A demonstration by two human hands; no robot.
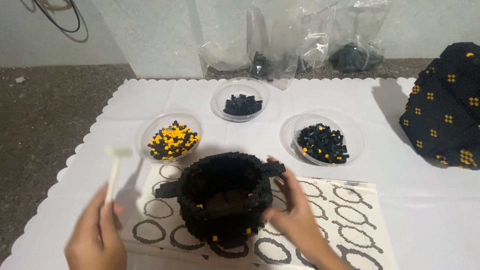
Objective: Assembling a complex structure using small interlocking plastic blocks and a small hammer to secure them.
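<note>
A hollow black brick model point(222, 197) with a few yellow bricks and two side spouts stands on a printed instruction sheet point(345, 210). My right hand point(295, 215) rests against its right side, fingers spread along the wall. My left hand point(97, 235) is at the lower left, fingers closed around the handle of a small white hammer point(115, 165) whose head points up and looks blurred. The hammer is apart from the model, to its left.
Three clear bowls hold loose bricks: black and yellow point(171, 141), black at the back point(242, 104), mostly black at the right point(322, 142). A large black model with yellow dots point(447, 107) sits at the right edge. Plastic bags point(300, 45) lie against the wall. White tablecloth point(400, 200) covers the surface.
</note>
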